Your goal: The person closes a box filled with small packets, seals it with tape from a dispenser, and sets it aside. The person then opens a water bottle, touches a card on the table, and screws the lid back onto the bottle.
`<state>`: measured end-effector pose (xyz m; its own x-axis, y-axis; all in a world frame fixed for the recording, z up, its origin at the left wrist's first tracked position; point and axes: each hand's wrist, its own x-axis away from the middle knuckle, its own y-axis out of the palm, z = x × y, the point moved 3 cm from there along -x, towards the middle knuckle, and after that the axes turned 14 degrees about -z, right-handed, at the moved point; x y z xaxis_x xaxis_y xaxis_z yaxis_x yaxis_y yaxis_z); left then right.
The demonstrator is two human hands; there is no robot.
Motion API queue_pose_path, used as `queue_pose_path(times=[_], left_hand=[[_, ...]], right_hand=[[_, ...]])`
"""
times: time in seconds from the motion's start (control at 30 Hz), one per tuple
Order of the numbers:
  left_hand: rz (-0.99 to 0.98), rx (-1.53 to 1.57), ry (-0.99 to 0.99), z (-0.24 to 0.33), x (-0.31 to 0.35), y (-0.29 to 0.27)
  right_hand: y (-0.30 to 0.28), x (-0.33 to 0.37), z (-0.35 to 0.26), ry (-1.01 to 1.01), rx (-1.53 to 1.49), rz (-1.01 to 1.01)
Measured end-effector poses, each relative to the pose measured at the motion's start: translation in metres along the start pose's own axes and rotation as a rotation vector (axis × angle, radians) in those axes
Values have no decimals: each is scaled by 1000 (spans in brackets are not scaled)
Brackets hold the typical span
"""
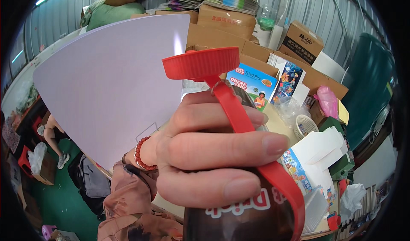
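My left hand is wrapped round a dark brown see-through bottle held close in front of me. Its fingers point right; the thumb is hidden behind. Under those fingers runs a red strap, which goes down the bottle's right side. The strap's upper end joins a wide ribbed red cap, tilted slightly above the hand. A thin brown cord seems looped round the strap just below the cap. Behind the cap's left part stands a pale, flame-like streak of light. My right hand does not show.
A large pale lilac panel stands at left. Cardboard boxes, a blue printed box, a white basket and a pink bag crowd the back and right. A grey backpack and a person's leg are lower left.
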<state>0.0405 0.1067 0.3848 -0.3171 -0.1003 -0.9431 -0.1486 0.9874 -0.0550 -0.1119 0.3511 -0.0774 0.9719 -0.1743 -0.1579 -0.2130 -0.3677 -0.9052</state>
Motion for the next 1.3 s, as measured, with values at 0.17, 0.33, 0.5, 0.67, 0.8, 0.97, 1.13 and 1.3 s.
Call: queue_pose_path(times=[0.17,0.33,0.5,0.67,0.8,0.97,1.13,1.3], left_hand=[[-2,11,-5,-4,0,2],[-23,26,-21,0,2,5],[-54,45,-88,15,12,5],[-157,134,-272,27,28,4],[-489,33,-742,42,78,-37],[-734,122,-866,26,157,-60],[-562,4,-1265,33,193,-89],[-416,-96,-1198,26,205,-98]], right_hand=[[5,2,3,4,-10,19],[5,4,2,5,-19,18],[1,4,3,22,-123,47],[24,-8,64,-107,-463,61],[-22,29,35,-61,-1115,-48],[-80,159,46,38,-921,-119],[-121,229,63,32,-380,92],[-115,232,86,249,-329,102]])
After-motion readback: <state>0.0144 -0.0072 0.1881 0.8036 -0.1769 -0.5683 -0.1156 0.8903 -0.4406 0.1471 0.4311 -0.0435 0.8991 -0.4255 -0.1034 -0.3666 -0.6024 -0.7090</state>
